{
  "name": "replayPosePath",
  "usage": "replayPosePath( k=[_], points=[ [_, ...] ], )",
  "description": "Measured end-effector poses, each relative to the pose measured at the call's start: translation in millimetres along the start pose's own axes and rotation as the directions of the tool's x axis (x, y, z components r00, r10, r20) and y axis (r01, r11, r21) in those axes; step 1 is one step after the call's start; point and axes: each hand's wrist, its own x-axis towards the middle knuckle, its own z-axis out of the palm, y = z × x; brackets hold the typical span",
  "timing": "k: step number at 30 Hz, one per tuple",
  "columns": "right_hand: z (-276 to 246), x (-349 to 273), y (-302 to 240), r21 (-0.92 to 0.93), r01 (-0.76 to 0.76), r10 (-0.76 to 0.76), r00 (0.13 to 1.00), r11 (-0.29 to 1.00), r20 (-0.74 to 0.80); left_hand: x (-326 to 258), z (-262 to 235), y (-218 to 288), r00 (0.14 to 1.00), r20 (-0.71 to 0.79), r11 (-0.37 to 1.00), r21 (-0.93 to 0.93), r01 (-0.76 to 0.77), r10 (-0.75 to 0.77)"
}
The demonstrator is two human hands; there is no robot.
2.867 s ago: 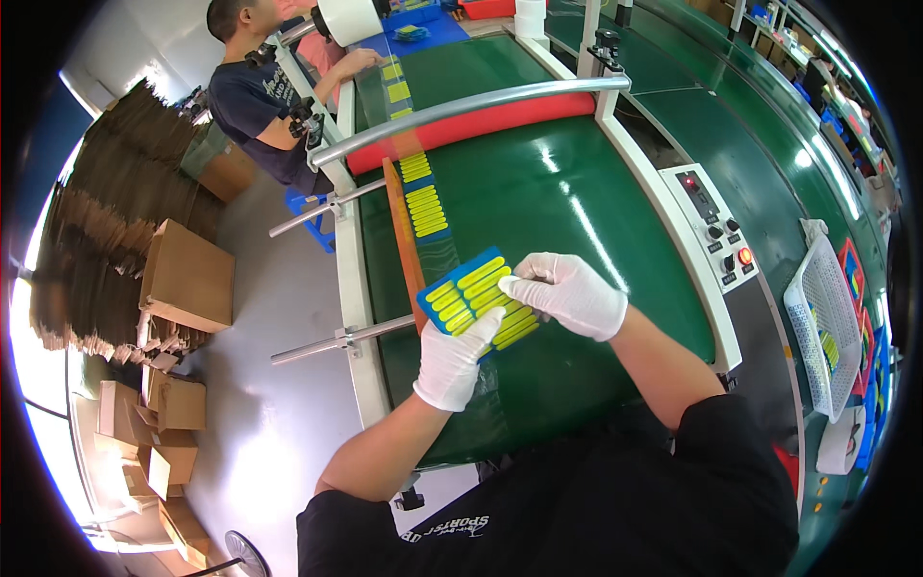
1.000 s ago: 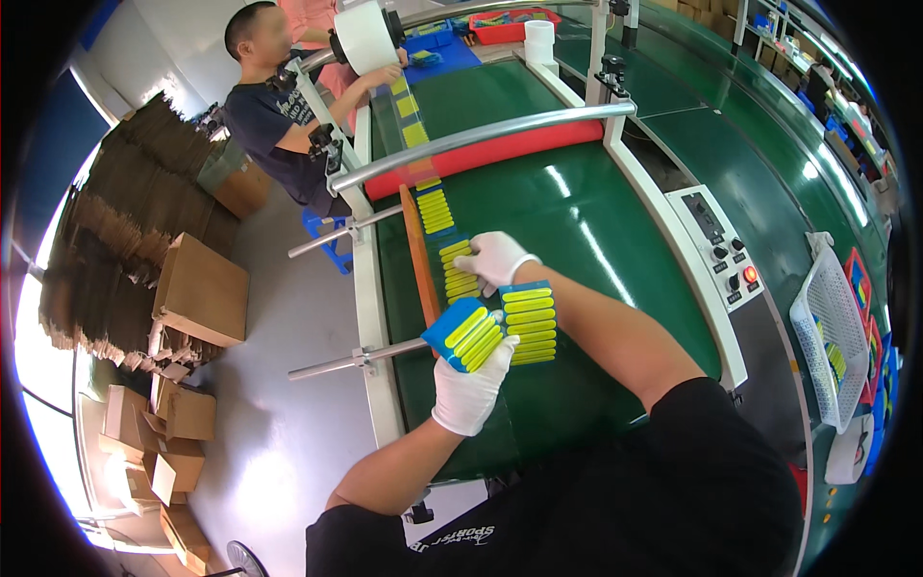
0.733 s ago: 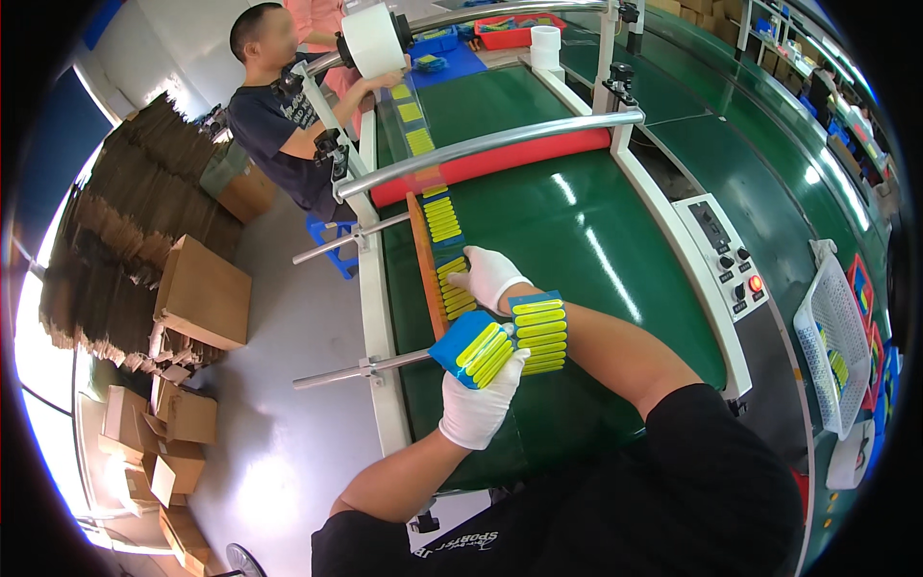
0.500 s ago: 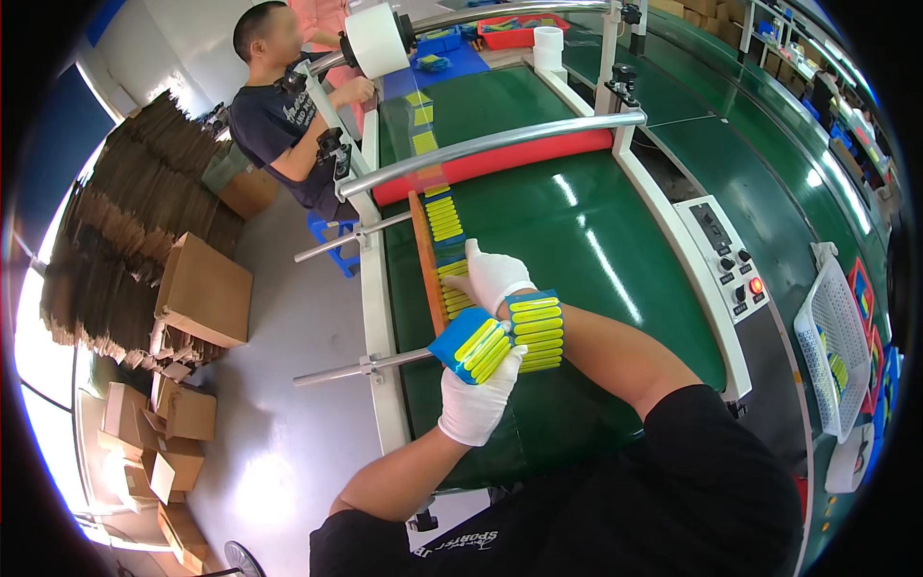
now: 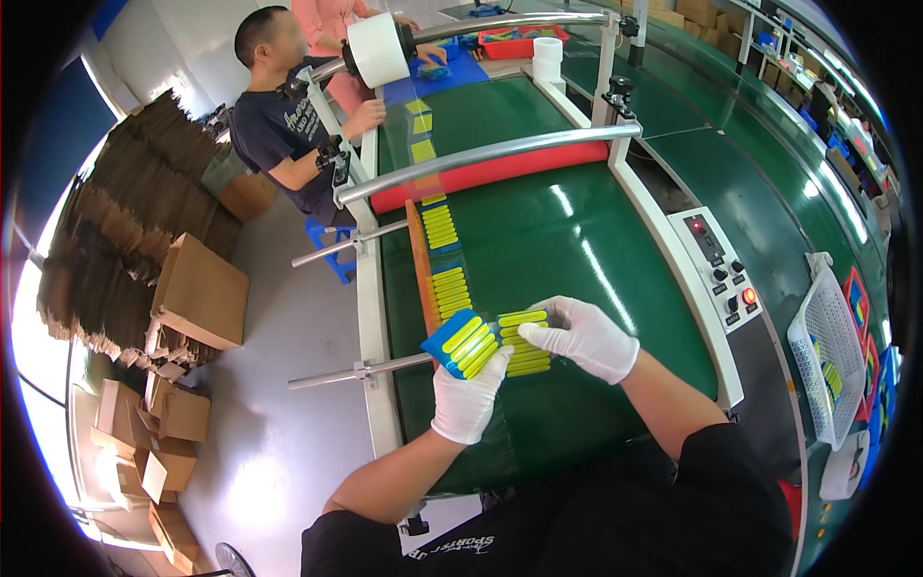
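Note:
My left hand (image 5: 463, 402), in a white glove, is closed round a blue pack (image 5: 461, 344) with a row of bright yellow sticks, tilted above the green conveyor belt (image 5: 596, 308). Right beside it is a second pack (image 5: 525, 360) of the same kind; whether the two are joined I cannot tell. My right hand (image 5: 588, 338), gloved too, pinches that pack's upper right edge, thumb on its face. Beyond my hands, a strip of such packs (image 5: 449, 290) lies on the belt along an orange guide bar (image 5: 420, 264).
A red roller (image 5: 510, 168) and metal bars cross the belt ahead. On the right are a control panel (image 5: 716, 264) with a lit button and a white basket (image 5: 817, 356). At far left, a person (image 5: 288, 125) sits by the machine; another person's hand reaches over a blue surface. Cardboard stacks (image 5: 144, 212) stand left.
My right hand has drawn back from the belt strip, moved right, and taken hold of the pack that hung by its wrist. My left hand keeps its pack. Another person's hand has appeared at the far end.

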Motion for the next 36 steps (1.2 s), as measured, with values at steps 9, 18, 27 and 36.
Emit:
replayPosePath(
  k=[9,18,27,36],
  points=[
    [0.9,-0.7,18.5,-0.049,-0.011,0.004,0.991,0.999,-0.132,-0.7,0.3,-13.2,0.997,0.018,0.995,0.054,-0.08,0.079],
    [-15.9,-5.0,18.1,0.06,-0.049,0.063,0.961,0.997,-0.271,-1.8,6.4,3.0,0.997,0.074,0.993,-0.113,0.036,-0.027],
    [-32.2,-1.7,26.6,-0.003,-0.129,0.123,0.952,0.992,-0.28,-19.9,5.4,1.8,0.94,0.341,1.0,0.023,-0.011,0.002],
    [-24.9,8.8,33.0,0.012,-0.107,0.106,0.966,0.994,-0.235,-18.2,2.0,-3.8,0.932,0.362,1.0,0.022,0.006,-0.013]
  ],
)
